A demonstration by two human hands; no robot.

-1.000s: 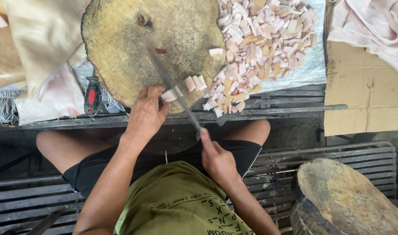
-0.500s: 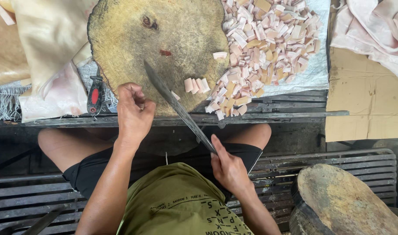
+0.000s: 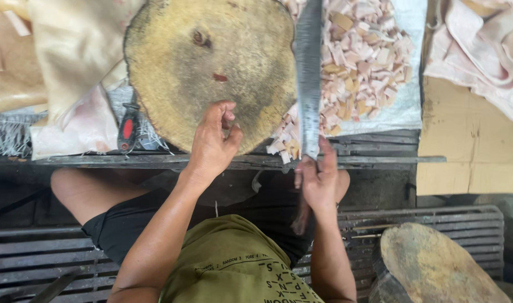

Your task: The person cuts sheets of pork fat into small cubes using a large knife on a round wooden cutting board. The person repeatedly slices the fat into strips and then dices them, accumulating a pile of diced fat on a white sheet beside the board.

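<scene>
A round wooden chopping block (image 3: 209, 67), yellowed and dark at its middle, lies on the bench (image 3: 374, 161). The left hand (image 3: 213, 143) rests at the block's near edge, fingers curled, holding nothing. The right hand (image 3: 319, 180) closes on the handle of a long knife (image 3: 308, 78), its blade pointing straight away from the person along the block's right side. Beyond the blade lies a heap of small pale cut pieces (image 3: 363, 62) on a light sheet. A red-and-black tool (image 3: 127, 128) lies left of the block, beside pale slabs (image 3: 71, 62).
</scene>
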